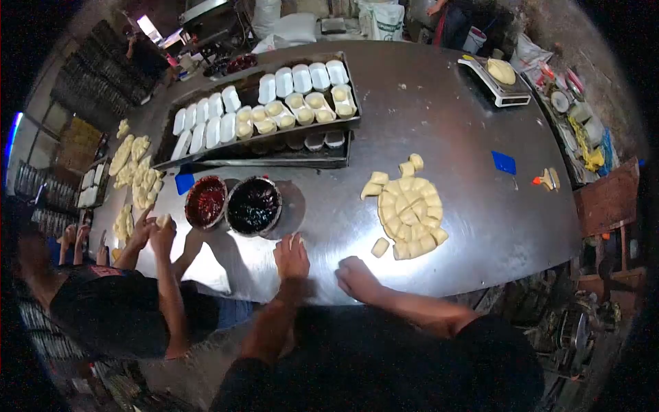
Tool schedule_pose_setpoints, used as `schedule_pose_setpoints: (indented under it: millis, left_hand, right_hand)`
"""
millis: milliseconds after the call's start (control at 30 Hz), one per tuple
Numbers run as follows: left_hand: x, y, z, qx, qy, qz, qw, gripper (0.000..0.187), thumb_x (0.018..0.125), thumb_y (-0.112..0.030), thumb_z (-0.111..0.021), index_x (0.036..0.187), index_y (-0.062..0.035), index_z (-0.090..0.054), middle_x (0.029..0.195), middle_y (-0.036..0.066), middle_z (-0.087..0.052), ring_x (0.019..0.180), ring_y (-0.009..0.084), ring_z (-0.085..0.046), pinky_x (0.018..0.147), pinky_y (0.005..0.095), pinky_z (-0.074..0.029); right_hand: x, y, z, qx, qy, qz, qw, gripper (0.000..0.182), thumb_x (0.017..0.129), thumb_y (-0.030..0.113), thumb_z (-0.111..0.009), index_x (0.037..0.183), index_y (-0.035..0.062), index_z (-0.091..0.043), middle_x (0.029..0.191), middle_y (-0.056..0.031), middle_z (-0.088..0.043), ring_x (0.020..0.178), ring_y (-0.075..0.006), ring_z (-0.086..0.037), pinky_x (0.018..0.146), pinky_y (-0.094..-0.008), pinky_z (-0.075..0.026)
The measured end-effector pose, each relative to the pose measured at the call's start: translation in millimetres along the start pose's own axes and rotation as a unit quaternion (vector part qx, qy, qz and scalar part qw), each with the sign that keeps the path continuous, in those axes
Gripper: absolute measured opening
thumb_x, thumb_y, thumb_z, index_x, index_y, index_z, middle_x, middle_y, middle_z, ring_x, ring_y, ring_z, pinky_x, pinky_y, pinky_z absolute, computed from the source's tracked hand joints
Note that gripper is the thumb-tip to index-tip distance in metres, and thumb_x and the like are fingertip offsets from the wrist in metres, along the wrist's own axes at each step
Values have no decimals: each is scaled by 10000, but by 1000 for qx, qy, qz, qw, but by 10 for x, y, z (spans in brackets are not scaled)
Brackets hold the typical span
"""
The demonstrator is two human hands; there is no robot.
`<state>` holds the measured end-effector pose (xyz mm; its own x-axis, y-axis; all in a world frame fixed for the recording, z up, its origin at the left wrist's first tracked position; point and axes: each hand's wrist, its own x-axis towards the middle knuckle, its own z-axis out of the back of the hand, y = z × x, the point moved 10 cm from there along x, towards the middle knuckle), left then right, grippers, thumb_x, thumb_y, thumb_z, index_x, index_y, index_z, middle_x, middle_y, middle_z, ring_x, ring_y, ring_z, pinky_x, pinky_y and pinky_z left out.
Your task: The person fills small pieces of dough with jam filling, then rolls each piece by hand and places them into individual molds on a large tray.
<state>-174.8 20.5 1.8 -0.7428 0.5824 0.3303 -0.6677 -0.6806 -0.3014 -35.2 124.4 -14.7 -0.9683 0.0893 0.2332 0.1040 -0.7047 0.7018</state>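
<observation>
My left hand [292, 257] is closed on a piece of pale dough at the table's near edge, just below the bowl of dark filling [254, 206]. To its right my right hand [358, 278] rests low over the metal table [473, 206] with its fingers curled; whatever lies under them is hidden. Beyond my right hand sits a round of cut dough pieces [412, 213], with one loose piece [380, 247] at its near left side. A bowl of red filling [206, 202] stands left of the dark one.
A tray [353, 89] of white paper cups, some holding dough, stands on another tray. Blue scrapers [503, 163] lie on the table; a scale [504, 89] bears dough at the back right. At left, a co-worker's hands [154, 230] hold dough near dough strips [144, 182].
</observation>
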Motion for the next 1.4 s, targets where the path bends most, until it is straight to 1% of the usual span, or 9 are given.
schedule_pose_setpoints:
  millis: [200,367,467,533,700,800,1067,1300,1400]
  left_hand:
    - [34,-83,99,-10,23,-15,1000,418,859,-82,-557,1276,-101,-579,1117,137,-544,990,322,-521,869,440,-412]
    - [62,-99,145,-31,10,-32,999,390,851,-70,-559,1241,-79,-577,1071,152,-549,972,334,-532,837,466,-408]
    - [71,-76,133,-11,35,-9,999,342,868,-86,-536,1207,-86,-585,1055,166,-554,969,350,-531,832,479,-406]
    - [64,17,-25,7,73,20,997,335,885,-110,-512,1213,-92,-578,1038,177,-559,965,361,-529,840,484,-407]
    - [31,50,-11,-14,60,11,998,376,860,-104,-526,1236,-94,-553,1069,188,-547,965,376,-521,858,493,-398]
    - [43,24,-30,-15,79,-4,997,427,847,-88,-540,1273,-95,-515,1092,182,-543,978,375,-509,847,490,-390]
    - [34,98,-83,-43,99,39,993,383,907,-116,-493,1288,-81,-517,1148,210,-520,1013,396,-491,884,518,-374]
    - [-184,-46,281,-46,-121,-42,991,347,830,-139,-687,1165,-103,-605,1147,171,-606,996,361,-592,833,470,-476]
    - [-235,-198,-83,-447,100,220,862,298,840,-68,-676,1127,-31,-605,1030,115,-651,892,182,-628,772,299,-505]
  right_hand:
    - [169,104,293,-150,-64,68,984,115,793,117,-644,858,47,-579,935,-133,-553,880,-321,-533,743,-419,-461]
    - [142,-119,225,181,27,-168,969,110,796,105,-708,870,56,-644,923,-106,-643,870,-246,-622,767,-369,-513]
    - [1178,-448,859,360,43,-312,878,442,758,201,-786,1163,89,-651,1056,-25,-680,956,-147,-625,803,-331,-521]
    - [2126,-509,1832,161,-89,-105,977,534,708,120,-808,1203,70,-615,1101,-57,-666,990,-146,-622,805,-305,-520]
    - [3455,-675,3470,-94,-445,22,890,325,792,257,-711,1061,82,-658,926,-140,-645,870,-311,-645,764,-402,-528]
    - [4231,-1748,3100,-286,-284,-62,913,366,834,354,-653,1072,76,-658,981,-145,-618,951,-335,-606,784,-458,-510]
    - [3035,-656,2709,-84,-431,10,899,134,846,175,-664,862,42,-659,778,-159,-607,665,-322,-593,622,-402,-472]
    - [1365,-247,1268,132,-148,-137,971,179,850,141,-599,940,16,-689,755,-160,-676,660,-251,-661,634,-340,-509]
    - [1088,199,1153,209,-186,-116,953,149,875,154,-597,853,19,-658,687,-129,-636,642,-235,-638,600,-335,-488]
